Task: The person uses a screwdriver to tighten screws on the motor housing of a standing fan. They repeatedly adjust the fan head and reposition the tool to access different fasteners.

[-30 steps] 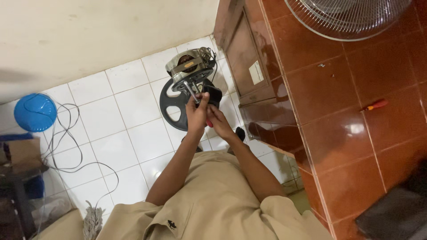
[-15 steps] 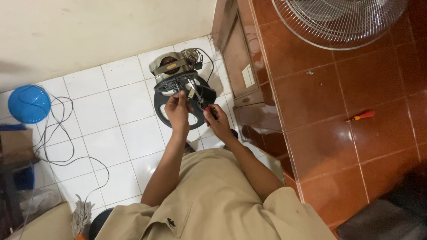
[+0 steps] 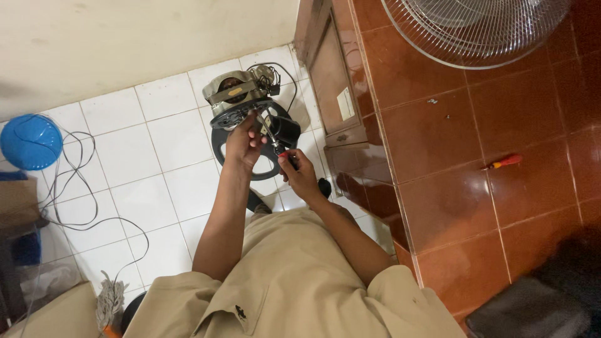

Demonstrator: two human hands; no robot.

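Closest to the camera, a tan shirt (image 3: 294,281) fills the bottom of the view, with both bare forearms reaching away from it over white floor tiles (image 3: 144,194). Beyond the forearms, the right hand (image 3: 299,175) is curled shut around the handle of a screwdriver (image 3: 278,145), whose shaft slants up and away toward a motor (image 3: 235,97). Just beside it, the left hand (image 3: 243,143) has its fingers closed on the lower edge of the motor, steadying it above the floor. Under both hands lies a black ring (image 3: 220,147), flat on the tiles and partly hidden by the hands. The motor is a metal block with a round dark grille facing the hands and black wires (image 3: 270,72) bunched at its far right side. Right of the hands, a wooden frame (image 3: 332,81) stands at the edge where the white tiles meet red-brown tiles (image 3: 451,188). On those red-brown tiles, well apart from the hands, lies a second screwdriver with a red handle (image 3: 501,163). Farther off, a fan grille (image 3: 476,28) shows at the top right. At far left, a blue lid (image 3: 30,141) sits by a loose cable (image 3: 81,188).
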